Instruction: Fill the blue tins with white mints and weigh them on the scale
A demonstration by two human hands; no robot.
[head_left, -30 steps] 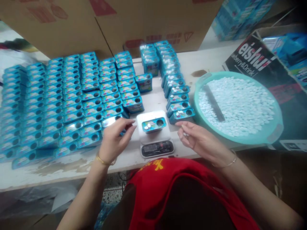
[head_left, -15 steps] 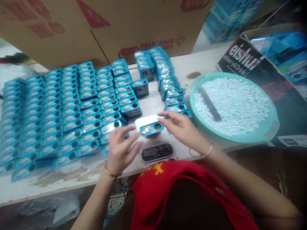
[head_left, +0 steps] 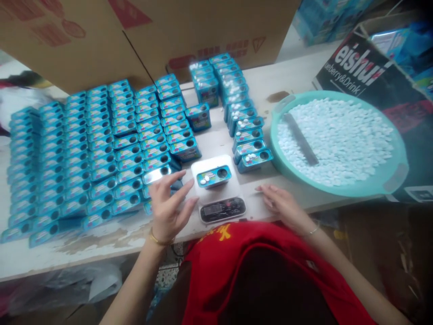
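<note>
A stained white table (head_left: 218, 135) is backed by a cardboard carton (head_left: 162, 40). A blue tin (head_left: 214, 176) is stood on the scale (head_left: 223, 210); eleven o'clock from it, the carton is sited. At eight, the left hand (head_left: 167, 207) is spread, nothing gripped; at four, the right hand (head_left: 284, 204) is loosely curled, contents undeterminable.

Flat, dim light covers the table (head_left: 218, 135), deep shade lying below its front edge. One tin (head_left: 157, 174) near that edge glares (a whitish patch on top). Blur smears the table's left end.
</note>
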